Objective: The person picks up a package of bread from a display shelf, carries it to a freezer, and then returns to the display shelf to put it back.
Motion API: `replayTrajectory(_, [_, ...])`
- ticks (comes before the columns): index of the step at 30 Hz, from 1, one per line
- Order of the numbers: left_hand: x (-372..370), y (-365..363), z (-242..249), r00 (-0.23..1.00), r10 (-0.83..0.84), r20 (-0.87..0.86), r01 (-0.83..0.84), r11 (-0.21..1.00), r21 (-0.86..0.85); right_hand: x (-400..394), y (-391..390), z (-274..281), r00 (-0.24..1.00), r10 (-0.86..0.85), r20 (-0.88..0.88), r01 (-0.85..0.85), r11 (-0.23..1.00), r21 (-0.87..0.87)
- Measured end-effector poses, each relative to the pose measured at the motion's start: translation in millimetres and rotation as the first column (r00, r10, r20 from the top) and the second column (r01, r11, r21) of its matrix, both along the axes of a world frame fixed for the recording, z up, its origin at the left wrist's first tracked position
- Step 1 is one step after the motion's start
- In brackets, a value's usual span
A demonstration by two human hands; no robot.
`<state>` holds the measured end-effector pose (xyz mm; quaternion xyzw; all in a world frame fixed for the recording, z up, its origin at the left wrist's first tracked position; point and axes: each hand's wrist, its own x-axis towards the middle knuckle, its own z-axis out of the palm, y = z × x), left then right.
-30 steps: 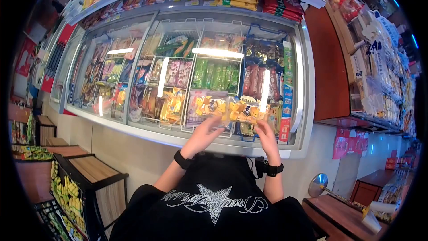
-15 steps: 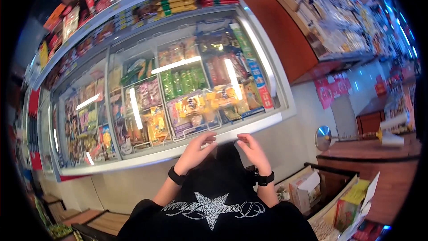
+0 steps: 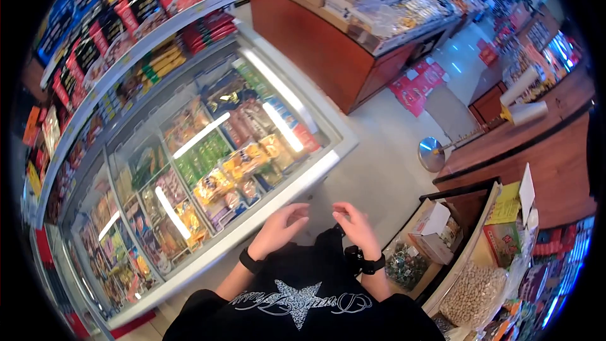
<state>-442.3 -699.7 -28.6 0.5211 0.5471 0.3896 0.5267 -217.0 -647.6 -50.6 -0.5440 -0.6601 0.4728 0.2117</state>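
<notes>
My left hand (image 3: 281, 230) is held in front of my body, fingers slightly curled and apart, with nothing in it. Opposite it, my right hand (image 3: 356, 226) is also open and free of any object, its fingertips facing the left hand across a small gap. Both wrists wear black bands. Nearest to the left hand is the white front rim (image 3: 325, 163) of a glass-topped chest freezer. Under the glass, wire dividers separate packaged goods, including green packs (image 3: 201, 156) and yellow packs (image 3: 245, 160).
Shelves with red and black bags (image 3: 126, 12) stand behind the freezer. A reddish-brown counter (image 3: 315, 44) bears wrapped goods. At the right are a round metal disc (image 3: 432, 154), a bin holding a white carton (image 3: 432, 226), and a heap of nuts (image 3: 472, 293). Grey floor (image 3: 379, 164) lies between.
My view has turned right, so the freezer now sits further left and more of the floor and right-hand bins shows. My hands keep nearly the same pose, slightly lower in view.
</notes>
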Motion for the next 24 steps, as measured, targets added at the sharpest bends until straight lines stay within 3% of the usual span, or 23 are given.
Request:
replayTrajectory(6, [72, 48, 15, 0.993, -0.108, -0.045, 0.11, 0.992, 0.059, 80, 24, 18, 0.995, -0.085, 0.043, 0.082, 0.993, 0.081])
replayTrajectory(9, [114, 70, 19, 0.984, -0.163, -0.068, 0.168, 0.982, 0.082, 131, 39, 18, 0.982, -0.187, -0.041, 0.19, 0.976, 0.106])
replayTrajectory(15, [203, 113, 27, 0.943, -0.325, -0.079, 0.332, 0.937, 0.105, 226, 41, 40, 0.929, -0.365, 0.052, 0.351, 0.919, 0.182])
replayTrajectory(18, [241, 130, 27, 0.927, -0.373, -0.037, 0.375, 0.924, 0.07, 266, 31, 40, 0.912, -0.409, 0.012, 0.403, 0.903, 0.149])
replayTrajectory(24, [289, 151, 33, 0.856, -0.497, -0.14, 0.514, 0.849, 0.126, 314, 10, 45, 0.844, -0.536, 0.016, 0.536, 0.844, 0.034])
